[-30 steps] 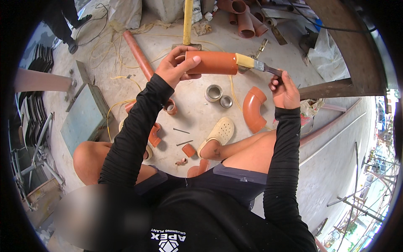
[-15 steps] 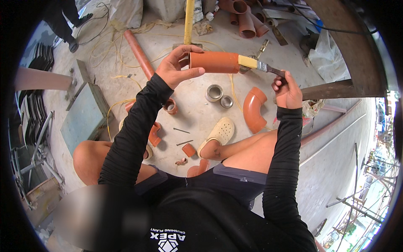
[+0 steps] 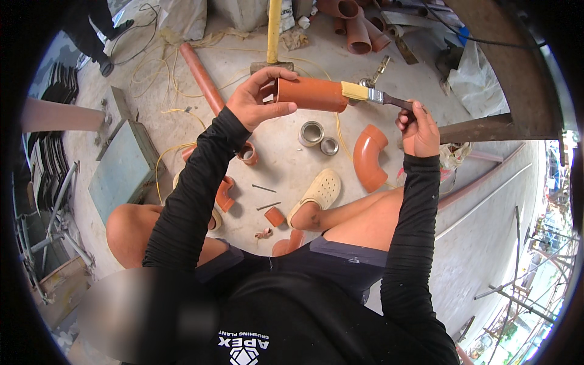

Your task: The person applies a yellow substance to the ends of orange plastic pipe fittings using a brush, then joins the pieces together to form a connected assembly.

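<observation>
My left hand [image 3: 258,97] grips the left end of a short orange plastic pipe [image 3: 313,94], thumb in front and fingers behind. The pipe is held up nearly level, its right end tipped slightly down. In my right hand [image 3: 420,129] is the dark handle of a paintbrush [image 3: 380,95], pinched near its end. Its pale yellow bristles touch the pipe's right end. Below the pipe, an open round tin [image 3: 311,134] stands on the floor beside a smaller tin or lid [image 3: 329,146].
A curved orange elbow [image 3: 368,159] lies right of the tins. Around my feet are small orange fittings [image 3: 225,193] and metal rods [image 3: 263,188]. A long orange pipe [image 3: 202,76] and a yellow-handled sledgehammer [image 3: 272,66] are farther off. Someone's legs [image 3: 100,27] show at the far left.
The pipe's right end has dipped a little. The brush has shifted slightly left and stays against that end. My left hand has hardly moved.
</observation>
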Demonstrator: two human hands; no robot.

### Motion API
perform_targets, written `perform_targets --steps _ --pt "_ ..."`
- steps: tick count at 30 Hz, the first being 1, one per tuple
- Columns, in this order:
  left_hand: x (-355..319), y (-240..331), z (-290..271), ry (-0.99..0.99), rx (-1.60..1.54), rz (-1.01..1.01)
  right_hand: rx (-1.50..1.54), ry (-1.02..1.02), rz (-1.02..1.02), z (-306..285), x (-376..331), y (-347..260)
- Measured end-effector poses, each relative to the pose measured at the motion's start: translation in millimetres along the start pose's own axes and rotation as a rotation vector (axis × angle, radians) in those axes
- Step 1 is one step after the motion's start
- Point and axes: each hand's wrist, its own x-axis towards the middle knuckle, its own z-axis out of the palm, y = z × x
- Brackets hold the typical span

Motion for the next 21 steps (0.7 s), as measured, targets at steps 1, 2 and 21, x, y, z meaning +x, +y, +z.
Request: perform_targets --steps 1,2,21 --pt "0 1 0 0.003 0.022 -0.004 0.003 0.007 -0.008 0 0 -1" --pt "0 2 1 0.026 -0.008 -0.045 -0.001 0.038 -0.004 1 0 0" --pt "-4 25 23 0.246 -0.213 -0.401 0.124 -0.115 0.100 10 -12 8"
